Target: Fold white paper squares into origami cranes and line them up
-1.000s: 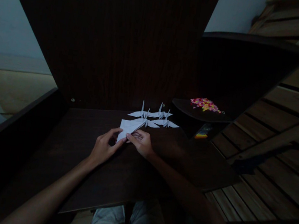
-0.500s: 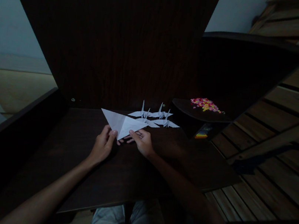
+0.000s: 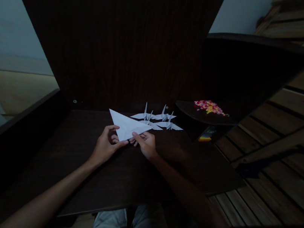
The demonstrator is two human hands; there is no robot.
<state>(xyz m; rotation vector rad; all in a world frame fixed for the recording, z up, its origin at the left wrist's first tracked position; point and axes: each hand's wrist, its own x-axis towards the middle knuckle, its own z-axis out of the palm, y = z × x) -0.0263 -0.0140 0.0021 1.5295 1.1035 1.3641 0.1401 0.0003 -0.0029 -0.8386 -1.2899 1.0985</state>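
A sheet of white paper (image 3: 125,126), folded into a triangle, is held above the dark tabletop with its long edge away from me. My left hand (image 3: 107,139) curves round its left side and lower corner, thumb and index finger spread along the edges. With the thumb on top and fingers beneath, my right hand (image 3: 145,143) pinches the paper's right side. Just behind the sheet stand several white origami cranes (image 3: 169,125), wings spread. The paper partly covers the nearest ones.
The dark wooden table (image 3: 95,189) ends at a tall back panel (image 3: 116,47). On a corner shelf (image 3: 192,112) at the right lies a heap of small pink and yellow pieces (image 3: 210,107). Below it is a small item with rainbow stripes (image 3: 205,137). Wooden slats (image 3: 303,133) stand farther right.
The folded paper has shifted slightly right and turned a little. My left hand's thumb has slid to the lower corner, its index finger now at the left edge. My right hand keeps its pinch.
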